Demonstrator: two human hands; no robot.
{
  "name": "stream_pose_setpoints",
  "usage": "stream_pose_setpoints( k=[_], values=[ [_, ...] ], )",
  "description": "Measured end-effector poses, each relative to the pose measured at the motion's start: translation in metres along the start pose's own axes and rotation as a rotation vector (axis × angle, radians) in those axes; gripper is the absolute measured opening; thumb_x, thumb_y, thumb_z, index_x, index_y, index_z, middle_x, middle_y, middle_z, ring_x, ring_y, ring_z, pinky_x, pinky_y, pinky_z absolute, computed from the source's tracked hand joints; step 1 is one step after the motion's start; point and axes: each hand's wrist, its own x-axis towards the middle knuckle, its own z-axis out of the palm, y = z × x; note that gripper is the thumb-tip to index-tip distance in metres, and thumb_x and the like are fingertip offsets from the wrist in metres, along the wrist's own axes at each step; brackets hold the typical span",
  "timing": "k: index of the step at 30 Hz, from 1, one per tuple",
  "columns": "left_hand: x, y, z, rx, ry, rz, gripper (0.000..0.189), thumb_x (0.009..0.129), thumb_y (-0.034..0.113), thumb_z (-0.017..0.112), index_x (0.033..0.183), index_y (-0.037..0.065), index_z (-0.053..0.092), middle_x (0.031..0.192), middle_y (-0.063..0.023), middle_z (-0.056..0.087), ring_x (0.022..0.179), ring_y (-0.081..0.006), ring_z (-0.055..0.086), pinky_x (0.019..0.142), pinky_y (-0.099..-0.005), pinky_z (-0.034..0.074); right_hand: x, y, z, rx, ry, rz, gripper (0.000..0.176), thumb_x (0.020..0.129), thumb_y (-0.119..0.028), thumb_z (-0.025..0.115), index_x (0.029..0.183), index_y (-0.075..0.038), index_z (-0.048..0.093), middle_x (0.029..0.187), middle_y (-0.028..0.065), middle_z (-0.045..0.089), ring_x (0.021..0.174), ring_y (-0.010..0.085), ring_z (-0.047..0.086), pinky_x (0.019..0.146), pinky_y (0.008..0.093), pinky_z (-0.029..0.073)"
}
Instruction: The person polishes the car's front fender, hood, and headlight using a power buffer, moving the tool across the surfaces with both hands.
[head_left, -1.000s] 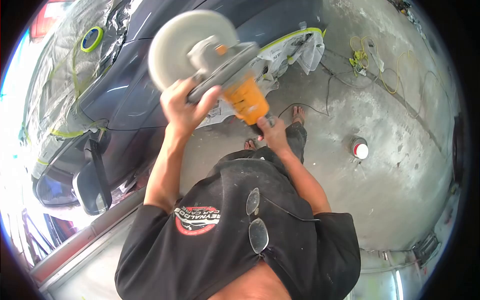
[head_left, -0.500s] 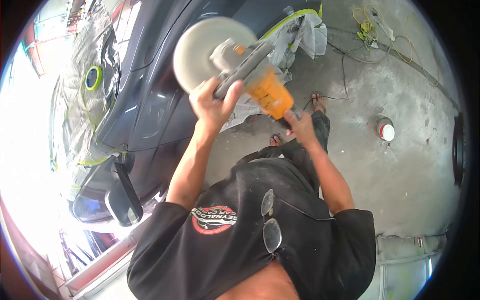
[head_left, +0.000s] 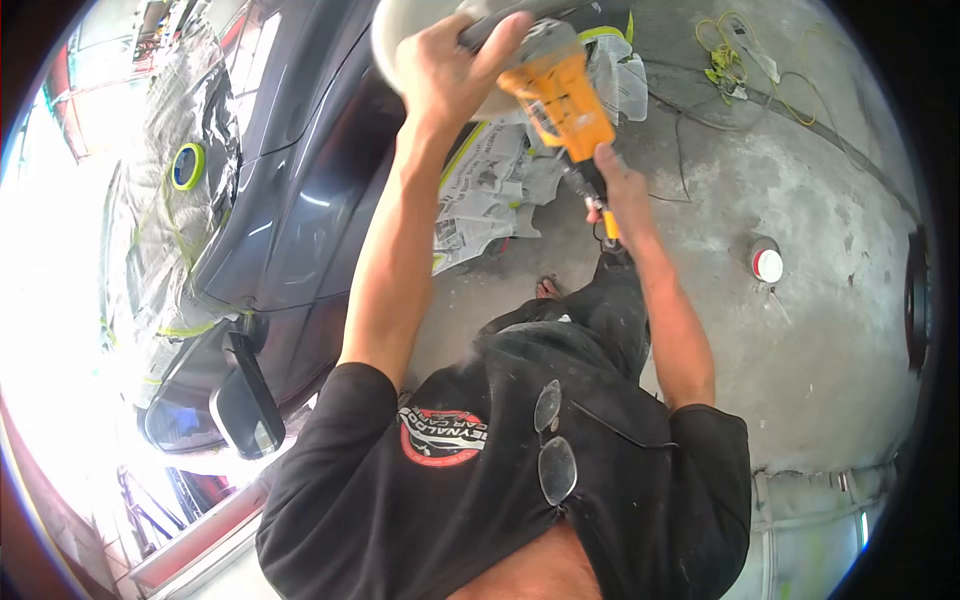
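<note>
Both hands hold a yellow polishing machine (head_left: 562,100) up beside the dark car body (head_left: 290,215). My left hand (head_left: 452,65) is wrapped round its dark front handle at the top of the view. My right hand (head_left: 622,190) grips the dark rear end, where a yellow and black piece hangs below. The machine's pale round pad (head_left: 395,40) is blurred and partly cut off by the top edge, lying behind my left hand. Newspaper masking (head_left: 490,185) with green tape hangs from the car just below the machine.
A side mirror (head_left: 245,400) juts out at the lower left. Plastic sheeting (head_left: 165,130) with a green tape roll (head_left: 187,166) covers the windshield area. On the concrete floor stand a red-and-white-topped container (head_left: 767,264) and a yellow cord (head_left: 705,40). A dark cable crosses the floor.
Both hands and the machine have moved up in the view, away from my body. The pad is now partly out of view, and more of the newspaper masking shows.
</note>
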Motion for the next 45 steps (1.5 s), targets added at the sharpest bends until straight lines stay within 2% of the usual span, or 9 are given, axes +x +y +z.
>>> stream_pose_setpoints(
  k=[5, 8, 9, 13, 19, 23, 35, 36, 45],
  values=[
    [-0.102, -0.008, -0.085, 0.036, 0.12, -0.076, 0.04, 0.088, 0.032, 0.076, 0.071, -0.001, 0.06, 0.055, -0.0026, 0.052, 0.057, -0.0062, 0.042, 0.05, -0.0273, 0.038, -0.038, 0.061, 0.046, -0.066, -0.14, -0.053, 0.067, 0.083, -0.065, 0.069, 0.077, 0.001, 0.064, 0.06, 0.0012, 0.055, 0.049, 0.0094, 0.055, 0.043, 0.0262, 0.043],
    [-0.164, -0.022, -0.125, 0.184, 0.151, -0.032, 0.045, 0.089, 0.035, 0.073, 0.068, 0.0, 0.052, 0.053, -0.0072, 0.042, 0.051, -0.0142, 0.038, 0.048, -0.0316, 0.035, -0.058, 0.094, 0.07, -0.149, -0.23, -0.084, 0.067, 0.082, -0.066, 0.07, 0.077, 0.001, 0.064, 0.06, 0.0019, 0.057, 0.05, 0.0094, 0.055, 0.045, 0.0277, 0.043],
    [-0.18, -0.018, -0.131, 0.142, 0.18, -0.095, 0.052, 0.084, 0.037, 0.079, 0.064, 0.002, 0.045, 0.057, -0.0125, 0.04, 0.051, -0.0256, 0.036, 0.049, -0.0361, 0.036, -0.064, 0.104, 0.075, -0.155, -0.262, -0.088, 0.067, 0.081, -0.066, 0.07, 0.077, 0.001, 0.064, 0.06, 0.0022, 0.057, 0.05, 0.0094, 0.056, 0.046, 0.0281, 0.043],
    [-0.213, -0.022, -0.13, 0.181, 0.131, -0.121, 0.045, 0.08, 0.034, 0.082, 0.065, 0.002, 0.054, 0.055, -0.0116, 0.048, 0.049, -0.0268, 0.046, 0.05, -0.0364, 0.039, -0.076, 0.121, 0.07, -0.164, -0.314, -0.011, 0.065, 0.083, -0.062, 0.07, 0.083, 0.002, 0.066, 0.062, 0.0021, 0.058, 0.051, 0.0096, 0.056, 0.046, 0.0276, 0.043],
    [-0.147, -0.009, -0.058, 0.046, 0.041, -0.099, 0.04, 0.076, 0.029, 0.085, 0.065, 0.002, 0.058, 0.056, -0.014, 0.055, 0.051, -0.029, 0.055, 0.051, -0.0377, 0.045, -0.053, 0.091, 0.013, -0.082, -0.163, 0.035, 0.06, 0.088, -0.053, 0.069, 0.092, 0.007, 0.067, 0.069, 0.0034, 0.06, 0.049, 0.0096, 0.054, 0.044, 0.0248, 0.044],
    [-0.065, -0.002, 0.004, -0.039, -0.058, -0.138, 0.046, 0.081, 0.037, 0.081, 0.065, 0.0, 0.058, 0.055, -0.0165, 0.057, 0.049, -0.0307, 0.057, 0.051, -0.0389, 0.046, -0.011, 0.041, -0.035, -0.147, 0.015, -0.077, 0.07, 0.088, -0.064, 0.064, 0.093, 0.005, 0.065, 0.072, 0.0051, 0.061, 0.052, 0.01, 0.055, 0.043, 0.0257, 0.046],
    [0.132, 0.035, 0.144, -0.167, -0.15, -0.051, 0.053, 0.087, 0.056, 0.069, 0.086, 0.003, 0.076, 0.061, -0.0112, 0.066, 0.056, -0.0253, 0.065, 0.059, -0.0363, 0.051, 0.099, -0.073, -0.113, 0.02, 0.034, 0.171, 0.073, 0.088, -0.077, 0.051, 0.081, -0.005, 0.064, 0.058, 0.0045, 0.058, 0.043, 0.0141, 0.056, 0.04, 0.0287, 0.046],
    [0.142, 0.04, 0.142, -0.121, -0.268, -0.117, 0.055, 0.087, 0.059, 0.067, 0.088, 0.004, 0.076, 0.062, -0.0106, 0.066, 0.058, -0.0247, 0.066, 0.061, -0.0367, 0.052, 0.101, -0.076, -0.112, 0.057, 0.048, 0.166, 0.074, 0.088, -0.076, 0.052, 0.08, -0.004, 0.064, 0.057, 0.0055, 0.058, 0.042, 0.0148, 0.055, 0.04, 0.0288, 0.046],
    [0.089, 0.044, 0.063, 0.039, -0.063, -0.144, 0.049, 0.085, 0.048, 0.077, 0.073, 0.0, 0.069, 0.055, -0.0136, 0.061, 0.046, -0.0188, 0.056, 0.05, -0.0349, 0.046, 0.071, -0.072, -0.083, -0.045, 0.017, 0.062, 0.072, 0.087, -0.07, 0.06, 0.086, 0.002, 0.066, 0.063, 0.0065, 0.059, 0.046, 0.0128, 0.057, 0.043, 0.028, 0.048]
  ],
)
